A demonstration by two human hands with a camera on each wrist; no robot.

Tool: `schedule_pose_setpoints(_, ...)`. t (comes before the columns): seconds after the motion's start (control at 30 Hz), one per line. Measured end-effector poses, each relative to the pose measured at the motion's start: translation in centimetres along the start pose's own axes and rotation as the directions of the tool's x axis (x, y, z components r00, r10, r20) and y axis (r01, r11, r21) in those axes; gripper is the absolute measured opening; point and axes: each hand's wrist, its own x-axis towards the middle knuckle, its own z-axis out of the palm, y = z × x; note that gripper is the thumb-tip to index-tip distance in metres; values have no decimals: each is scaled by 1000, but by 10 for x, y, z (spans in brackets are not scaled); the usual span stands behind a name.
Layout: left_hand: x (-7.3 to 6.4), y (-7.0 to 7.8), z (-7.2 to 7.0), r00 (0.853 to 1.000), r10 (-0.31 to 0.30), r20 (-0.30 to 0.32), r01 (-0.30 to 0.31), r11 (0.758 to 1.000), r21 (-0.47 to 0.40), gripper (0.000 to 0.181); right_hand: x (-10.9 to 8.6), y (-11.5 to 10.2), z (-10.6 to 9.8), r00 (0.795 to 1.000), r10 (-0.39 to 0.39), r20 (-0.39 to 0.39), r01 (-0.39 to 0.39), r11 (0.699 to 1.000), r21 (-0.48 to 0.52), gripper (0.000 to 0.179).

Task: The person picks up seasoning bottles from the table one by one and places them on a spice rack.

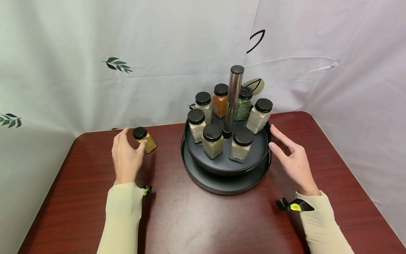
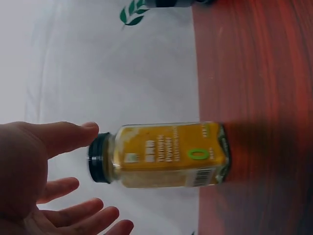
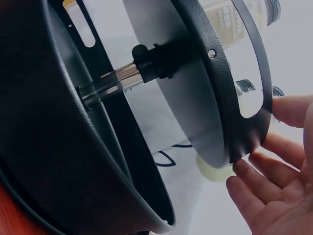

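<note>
A glass jar of turmeric powder (image 2: 166, 154) with a black lid stands upright on the table at the left. Around its lid my left hand (image 1: 128, 158) is spread, the thumb near one side of the lid and the fingers beyond. On the right, my right hand (image 1: 295, 162) has its fingertips at the outer rim of the upper tray (image 3: 215, 98) of a black two-tier turntable. The thumb and fingers lie along that rim without curling round it. Several black-lidded spice jars (image 1: 213, 141) stand on the upper tray around a central post (image 1: 233, 102).
The lower tray (image 1: 219, 188) of the turntable sits on the reddish-brown table (image 1: 190, 225). White cloth (image 1: 171, 63) with leaf prints hangs right behind the table's back edge. A black strap (image 1: 295, 205) is on the right wrist.
</note>
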Motion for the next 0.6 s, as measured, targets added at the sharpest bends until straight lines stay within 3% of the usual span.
schedule_pose_setpoints(0.2, -6, -2, 3, 998, -53, 38, 52, 998, 16, 69, 1, 2, -3, 999, -40, 17, 40, 999, 1, 47)
schedule_pose_setpoints(0.33, -3, -5, 6, 996, -62, 58, 61, 998, 18, 68, -2, -1, -1, 999, -50, -1, 50, 999, -9, 47)
schedule_pose_setpoints(0.6, 0, -8, 13, 995, -68, 72, 67, 998, 9, 66, -11, -8, 5, 999, -17, -39, 16, 1000, -17, 44)
